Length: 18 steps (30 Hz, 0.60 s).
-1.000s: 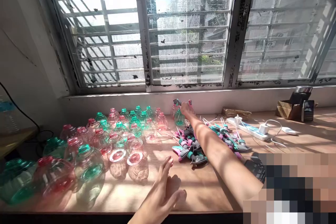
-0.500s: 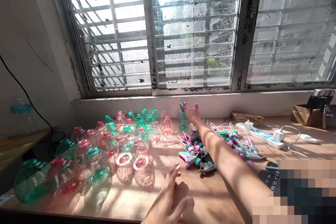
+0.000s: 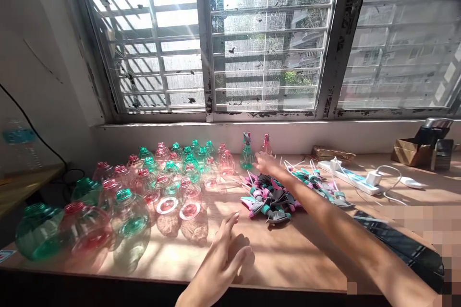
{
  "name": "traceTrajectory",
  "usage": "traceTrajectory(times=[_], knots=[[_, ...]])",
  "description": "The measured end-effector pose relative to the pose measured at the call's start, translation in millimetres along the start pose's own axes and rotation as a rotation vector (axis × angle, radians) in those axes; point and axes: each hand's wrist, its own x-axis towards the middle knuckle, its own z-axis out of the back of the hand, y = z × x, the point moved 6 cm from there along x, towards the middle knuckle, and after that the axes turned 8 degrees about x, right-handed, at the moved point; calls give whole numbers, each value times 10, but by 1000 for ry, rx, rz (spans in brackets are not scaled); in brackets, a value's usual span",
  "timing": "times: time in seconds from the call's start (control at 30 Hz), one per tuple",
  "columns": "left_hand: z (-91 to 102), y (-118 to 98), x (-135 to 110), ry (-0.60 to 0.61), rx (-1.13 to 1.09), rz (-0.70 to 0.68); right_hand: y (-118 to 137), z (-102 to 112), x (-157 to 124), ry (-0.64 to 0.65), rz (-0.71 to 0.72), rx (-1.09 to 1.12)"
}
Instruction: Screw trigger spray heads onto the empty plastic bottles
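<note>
Head view, near edge first. Left hand (image 3: 216, 261) hovers low over, or rests on, the bench (image 3: 288, 261); contact is unclear. Its fingers are loosely spread, thumb well apart, nothing held.

To its left, headless bottles (image 3: 124, 213), clear green and pinkish red, stand upright in loose rows running back toward the wall, screw necks bare. Sun throws tinted shadows off the front ones.

Mid-bench: a heap of trigger spray heads (image 3: 268, 199), grey, pink and teal, with pale dip tubes poking out at all angles. Right forearm crosses above it. A low, flat sweep would likely snag those tubes; better to lift the wrist clear on the way over.

Farther: right hand (image 3: 265, 163), beyond the main heap, fingers pointing at the back row. They look partly bent, but the tips are small and partly hidden; cannot tell how far open, nor whether they touch anything. No held thing shows.

Just beside those fingers, on the left, an upright green spray bottle (image 3: 247, 157), head fitted; just behind the hand, a pink spray bottle (image 3: 266, 144), also headed. Light, thin-looking bodies: likely tip easily, so a neck hold and slow release suit them.
</note>
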Motion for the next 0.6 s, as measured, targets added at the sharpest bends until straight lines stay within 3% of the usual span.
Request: traceTrajectory(times=[0.1, 0.23, 0.3, 0.43, 0.5, 0.6], knots=[[194, -47, 19, -156, 21, 23, 112, 66, -540, -19, 73, -21], [867, -184, 66, -637, 388, -62, 75, 113, -1457, 9, 162, 3], [1153, -150, 163, -766, 517, -3, -69, 78, -1900, 60, 181, 34], [1448, -14, 411, -809, 609, 69, -345, -103, -2546, 176, 139, 244], [1492, 48, 478, -814, 647, 83, -370, -183, -2713, 171, 96, 367], [1457, 117, 521, -787, 668, 76, -321, -198, -2799, 44, 57, 396]])
